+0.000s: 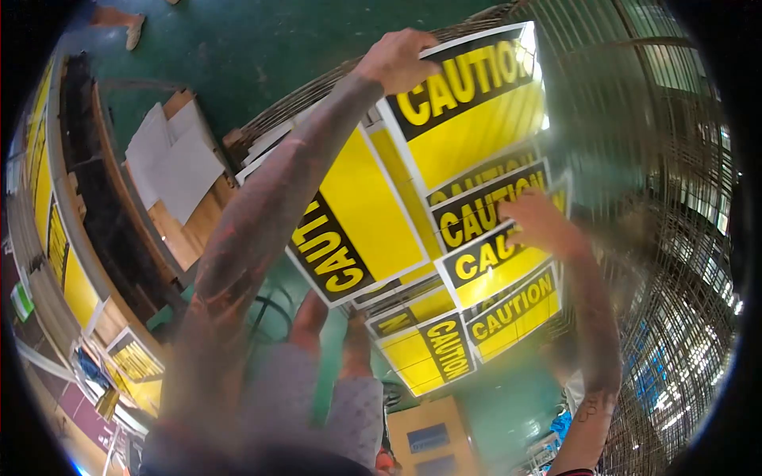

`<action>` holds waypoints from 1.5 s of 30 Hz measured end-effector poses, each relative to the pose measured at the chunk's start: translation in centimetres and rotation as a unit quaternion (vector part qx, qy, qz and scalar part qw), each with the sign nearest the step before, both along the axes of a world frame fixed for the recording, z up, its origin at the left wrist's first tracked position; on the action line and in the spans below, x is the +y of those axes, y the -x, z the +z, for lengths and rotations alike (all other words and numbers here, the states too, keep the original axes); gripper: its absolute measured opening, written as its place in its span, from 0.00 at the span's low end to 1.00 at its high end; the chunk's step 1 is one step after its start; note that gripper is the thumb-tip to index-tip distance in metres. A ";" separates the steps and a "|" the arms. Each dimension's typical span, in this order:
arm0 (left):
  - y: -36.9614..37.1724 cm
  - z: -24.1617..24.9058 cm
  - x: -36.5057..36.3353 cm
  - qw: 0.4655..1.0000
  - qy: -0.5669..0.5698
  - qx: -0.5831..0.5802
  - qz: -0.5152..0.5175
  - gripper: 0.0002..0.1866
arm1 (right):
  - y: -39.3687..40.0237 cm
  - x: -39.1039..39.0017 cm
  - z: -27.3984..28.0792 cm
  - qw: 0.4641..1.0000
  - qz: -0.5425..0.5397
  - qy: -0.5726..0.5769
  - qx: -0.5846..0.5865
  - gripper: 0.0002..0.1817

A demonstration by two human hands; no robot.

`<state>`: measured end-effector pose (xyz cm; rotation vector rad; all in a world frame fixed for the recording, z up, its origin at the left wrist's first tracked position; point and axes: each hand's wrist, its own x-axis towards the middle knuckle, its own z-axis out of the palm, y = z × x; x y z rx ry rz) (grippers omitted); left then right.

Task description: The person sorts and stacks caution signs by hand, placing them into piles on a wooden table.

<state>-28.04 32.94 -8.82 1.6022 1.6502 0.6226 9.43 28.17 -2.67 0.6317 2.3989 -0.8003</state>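
Observation:
Yellow-and-black caution signs with white borders lie spread across a wire rack (270,111) in front of me. My left hand (397,62) reaches to the far side, its fingers curled over the upper left corner of the farthest caution sign (476,139). Lower and to the right, my right hand (544,226) has its fingers closed at the right edge of another caution sign (476,258). Its fingertips cover part of the lettering. Beneath my left forearm is a large sideways caution sign (373,198). A nearer sideways sign (417,357) lies below the others.
Raised wire racks (659,198) crowd the right side. White sheets (175,151) rest on a wooden surface at left. Farther left stands a bench (79,293) with more yellow signs. A cardboard box (429,432) sits below. Another person's foot (135,32) shows at upper left.

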 end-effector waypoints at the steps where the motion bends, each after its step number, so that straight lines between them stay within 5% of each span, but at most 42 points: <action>1: 0.8 2.0 -0.8 1.000 0.003 -0.013 -0.010 0.26 | -0.1 -0.6 1.1 1.000 -0.008 0.005 -0.011 0.22; 4: 3.4 8.1 -4.0 0.998 0.022 -0.047 -0.045 0.21 | -0.6 -1.5 3.2 0.998 0.056 0.023 -0.002 0.17; 5: 4.1 9.7 -6.7 0.999 -0.001 -0.043 0.015 0.17 | 0.4 -2.1 5.2 0.998 0.059 0.008 -0.010 0.13; 7: 7.5 9.4 -11.6 0.997 -0.070 -0.036 -0.021 0.13 | 1.6 -3.2 8.0 0.997 0.076 0.026 -0.005 0.12; 9: 6.9 11.3 -19.5 0.973 0.094 -0.148 0.150 0.19 | 3.6 -4.1 10.6 0.994 0.100 0.039 0.035 0.11; 11: 3.7 7.5 -29.3 0.897 0.067 -0.268 0.346 0.19 | 6.5 -5.3 12.7 0.987 0.138 0.075 0.024 0.09; 12: 2.4 5.4 -33.9 0.895 0.098 -0.263 0.347 0.21 | 8.3 -5.9 13.2 0.983 0.159 0.094 0.017 0.08; 14: -4.2 1.6 -40.5 0.805 0.026 -0.291 0.516 0.22 | 12.9 -7.8 13.6 0.971 0.225 0.080 0.003 0.08; 15: -6.2 1.7 -41.7 0.794 0.049 -0.236 0.557 0.24 | 14.8 -8.7 13.7 0.964 0.257 0.072 -0.005 0.07; 17: -8.6 1.4 -42.1 0.772 0.065 -0.166 0.610 0.28 | 16.7 -10.6 10.7 0.922 0.306 -0.073 0.228 0.03; 20: -10.1 -2.0 -42.5 0.731 0.064 -0.197 0.650 0.35 | 23.2 -13.7 7.6 0.880 0.393 -0.122 0.236 0.03; 21: -10.2 -3.6 -43.0 0.729 0.051 -0.226 0.644 0.34 | 25.9 -14.7 6.4 0.894 0.421 -0.069 0.140 0.04; 25: -9.1 -5.7 -44.6 0.741 0.073 -0.231 0.627 0.32 | 32.1 -17.0 1.3 0.890 0.426 -0.106 0.121 0.05; 26: -8.6 -5.9 -44.9 0.716 0.070 -0.279 0.637 0.30 | 33.7 -17.4 0.7 0.884 0.447 -0.114 0.073 0.05; 31: -7.3 -4.0 -46.1 0.566 0.056 -0.512 0.644 0.24 | 36.6 -18.9 -5.3 0.860 0.448 -0.140 0.203 0.08; 32: -7.3 -3.9 -46.4 0.579 0.070 -0.515 0.628 0.23 | 36.8 -18.8 -5.8 0.847 0.460 -0.140 0.225 0.08; 33: -7.1 -3.6 -46.5 0.593 0.083 -0.516 0.613 0.23 | 37.3 -18.5 -5.5 0.834 0.473 -0.139 0.248 0.08; 35: -7.1 -3.4 -47.4 0.701 0.148 -0.427 0.552 0.22 | 38.2 -18.2 -5.8 0.821 0.481 -0.113 0.284 0.07; 38: -7.6 -3.0 -47.5 0.730 0.160 -0.401 0.530 0.18 | 38.5 -18.1 -5.4 0.805 0.506 -0.100 0.292 0.04; 39: -8.0 -2.6 -47.5 0.682 0.119 -0.468 0.549 0.21 | 38.3 -18.3 -4.8 0.803 0.522 -0.097 0.271 0.03; 42: -8.8 0.2 -47.8 0.654 0.036 -0.530 0.538 0.20 | 37.9 -16.4 -1.3 0.792 0.545 -0.054 0.270 0.04; 43: -8.9 1.2 -49.1 0.622 0.101 -0.577 0.519 0.30 | 38.0 -16.3 2.0 0.790 0.568 -0.067 0.223 0.05; 45: -8.6 4.3 -51.1 0.627 -0.041 -0.650 0.427 0.39 | 37.1 -16.4 7.3 0.794 0.583 -0.095 0.144 0.06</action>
